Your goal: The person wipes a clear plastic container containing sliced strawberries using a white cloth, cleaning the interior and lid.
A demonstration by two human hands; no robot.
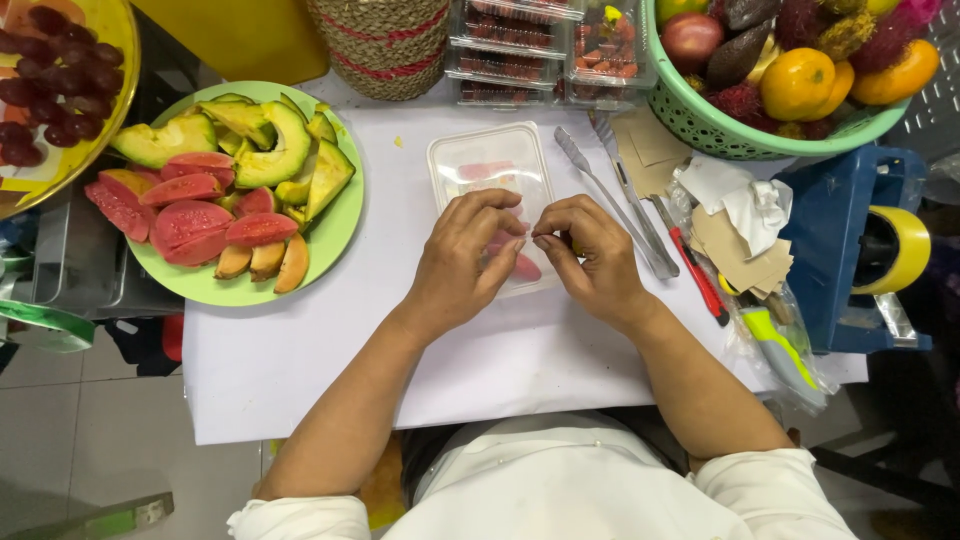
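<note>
A clear plastic box [490,160] lies on the white table [330,340] in front of me, with pink fruit slices inside. My left hand [465,260] and my right hand [590,255] rest over its near half, fingertips meeting above a red slice [527,268]. Whether the fingers pinch the slice or the box's rim is hidden. To the left, a green plate [340,225] carries avocado wedges [265,145], pink guava slices [190,215] and orange papaya pieces [262,262].
Metal tongs [615,195] and a red-handled knife [695,270] lie right of the box. A green basket [720,130] of whole fruit stands at the back right, stacked filled boxes [545,50] and a woven basket [385,45] behind. A blue tape dispenser [860,250] sits far right.
</note>
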